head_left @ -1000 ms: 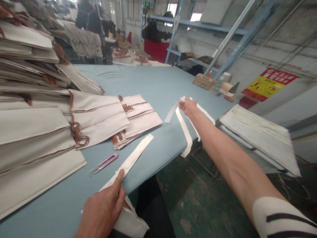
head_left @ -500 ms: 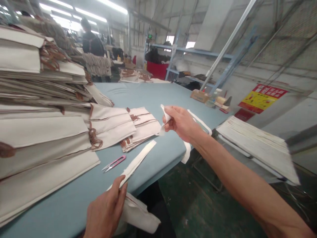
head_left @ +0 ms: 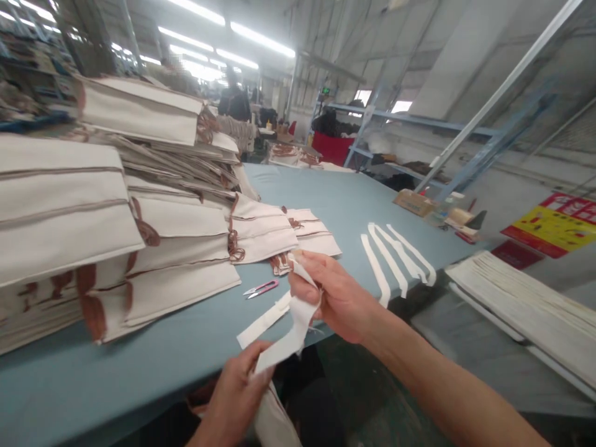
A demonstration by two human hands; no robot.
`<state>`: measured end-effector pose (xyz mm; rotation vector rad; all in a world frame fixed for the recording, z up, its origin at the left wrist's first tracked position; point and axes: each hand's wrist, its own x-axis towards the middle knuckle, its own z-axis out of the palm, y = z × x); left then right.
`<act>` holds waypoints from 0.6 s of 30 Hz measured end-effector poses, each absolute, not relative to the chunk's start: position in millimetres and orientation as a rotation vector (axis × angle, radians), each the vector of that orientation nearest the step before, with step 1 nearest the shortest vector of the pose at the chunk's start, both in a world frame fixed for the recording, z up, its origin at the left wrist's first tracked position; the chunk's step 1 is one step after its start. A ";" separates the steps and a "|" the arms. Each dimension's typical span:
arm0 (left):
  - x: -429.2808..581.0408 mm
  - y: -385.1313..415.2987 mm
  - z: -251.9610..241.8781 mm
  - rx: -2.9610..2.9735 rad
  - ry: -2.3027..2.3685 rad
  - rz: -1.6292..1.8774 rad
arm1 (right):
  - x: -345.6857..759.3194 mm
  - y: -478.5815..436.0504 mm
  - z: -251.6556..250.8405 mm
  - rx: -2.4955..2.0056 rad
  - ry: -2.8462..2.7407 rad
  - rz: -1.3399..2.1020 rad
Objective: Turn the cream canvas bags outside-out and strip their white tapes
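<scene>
A white fabric strip [head_left: 298, 318] runs between my two hands over the table's front edge. Its upper end is pinched and folded in the fingers of my right hand [head_left: 342, 298]. My left hand [head_left: 237, 391] grips the lower end between thumb and fingers. Behind it, a second white strip [head_left: 263, 321] lies flat on the blue-covered table [head_left: 195, 347], partly hidden by the held one. Pink-handled thread snips [head_left: 261, 289] rest just beyond that. Below my left hand hangs a cream cloth piece [head_left: 274, 419], mostly out of sight.
Tall stacks of cream fabric panels [head_left: 186, 226] with brown ties fill the table's left side. Several white strips [head_left: 393, 257] hang over the right edge. A cardboard box [head_left: 413, 202] stands farther back. At right is a stack of white sheets [head_left: 531, 316]; a person [head_left: 234, 99] is in the background.
The view has turned left. My right hand has come back toward my left with the strip. My left hand has left the strip on the table and now holds the other end of this one.
</scene>
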<state>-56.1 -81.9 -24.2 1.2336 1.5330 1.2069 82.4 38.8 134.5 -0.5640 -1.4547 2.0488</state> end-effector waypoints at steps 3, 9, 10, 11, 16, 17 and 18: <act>-36.8 -79.0 -25.3 1.159 1.441 1.247 | 76.7 28.7 126.6 -0.508 -1.345 2.142; -12.9 -76.2 -25.9 1.047 1.387 1.355 | 77.0 17.9 80.7 -0.686 -1.012 2.174; -10.8 -79.3 -26.8 1.033 1.392 1.372 | 78.4 15.3 71.9 -0.713 -0.977 2.159; -8.9 -83.2 -27.9 1.012 1.404 1.399 | 79.9 12.4 63.7 -0.734 -0.953 2.139; -5.0 -101.9 -29.2 0.816 1.508 1.550 | 88.8 -1.8 31.3 -0.804 -0.870 2.058; -5.6 -102.8 -27.6 0.806 1.543 1.542 | 90.5 -4.6 26.3 -0.815 -0.860 2.054; -6.7 -102.6 -25.6 0.810 1.579 1.526 | 92.3 -7.4 21.7 -0.827 -0.852 2.055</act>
